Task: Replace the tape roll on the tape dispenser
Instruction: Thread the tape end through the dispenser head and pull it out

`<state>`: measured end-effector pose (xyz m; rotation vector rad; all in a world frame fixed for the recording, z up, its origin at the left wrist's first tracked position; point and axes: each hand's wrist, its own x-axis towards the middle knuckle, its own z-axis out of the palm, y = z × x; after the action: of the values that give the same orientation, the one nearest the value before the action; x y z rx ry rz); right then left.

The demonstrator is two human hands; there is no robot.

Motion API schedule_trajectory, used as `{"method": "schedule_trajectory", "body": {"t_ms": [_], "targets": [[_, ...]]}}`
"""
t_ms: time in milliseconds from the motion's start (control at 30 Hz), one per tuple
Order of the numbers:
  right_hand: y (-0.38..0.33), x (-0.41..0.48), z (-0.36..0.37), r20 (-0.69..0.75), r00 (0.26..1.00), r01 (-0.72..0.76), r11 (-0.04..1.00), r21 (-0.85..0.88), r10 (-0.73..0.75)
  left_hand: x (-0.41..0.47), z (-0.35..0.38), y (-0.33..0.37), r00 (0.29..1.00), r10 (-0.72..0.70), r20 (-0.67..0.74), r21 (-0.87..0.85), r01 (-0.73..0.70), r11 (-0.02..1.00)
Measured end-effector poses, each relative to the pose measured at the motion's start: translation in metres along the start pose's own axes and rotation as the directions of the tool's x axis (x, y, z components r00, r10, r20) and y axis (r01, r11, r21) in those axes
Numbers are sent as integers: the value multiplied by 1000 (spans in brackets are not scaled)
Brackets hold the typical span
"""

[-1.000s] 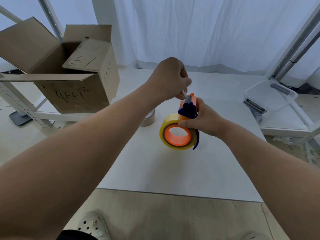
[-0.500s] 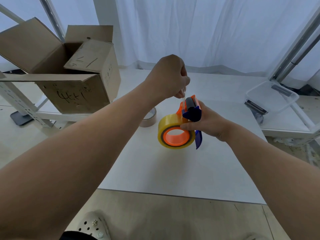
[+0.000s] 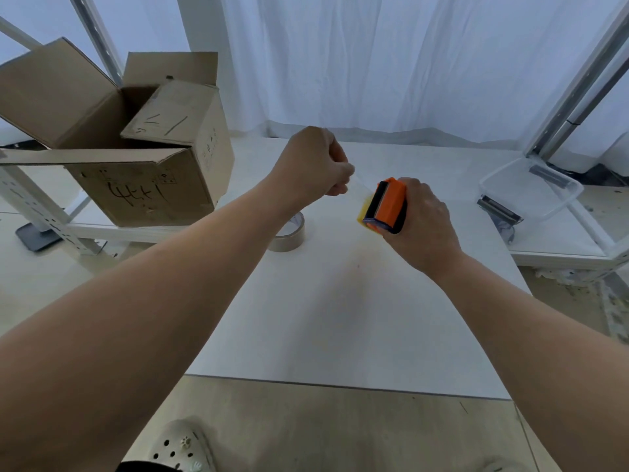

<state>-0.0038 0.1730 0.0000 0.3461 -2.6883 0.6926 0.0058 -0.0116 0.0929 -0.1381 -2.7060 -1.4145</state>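
White worktop (image 3: 340, 318), curtains behind: right hand (image 3: 422, 226) is gripping the tape dispenser (image 3: 389, 204) just above it, yellow tape roll (image 3: 365, 212) already seated. It is steadying the dispenser while left hand (image 3: 313, 165) is pinching the clear tape end (image 3: 360, 185), probably for threading. Old roll (image 3: 289, 238) is lying near the left wrist.

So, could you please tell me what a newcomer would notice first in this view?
The orange tape dispenser, gripped by the right hand over the white table, draws the eye first. Just left of it, the left hand pinches a clear tape strip running from the dispenser. An open cardboard box stands at far left.
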Motion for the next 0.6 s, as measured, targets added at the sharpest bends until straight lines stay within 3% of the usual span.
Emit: {"method": "schedule_trajectory", "body": {"t_ms": [167,267,433,600], "targets": [[-1,1,-1,-90,994,49,980,-191,-67,1,2,-12,994,-42,-101,-92,32,995],[-4,1,-2,-113,988,78,973,-218,-104,0,4,-14,989,36,-145,-59,-45,997],[-1,4,1,-75,996,34,985,-168,-47,-7,13,-6,949,298,-104,185,-276,943],[-1,0,-4,41,999,-23,999,34,22,-9,15,-5,950,298,-94,301,-258,918]]}}
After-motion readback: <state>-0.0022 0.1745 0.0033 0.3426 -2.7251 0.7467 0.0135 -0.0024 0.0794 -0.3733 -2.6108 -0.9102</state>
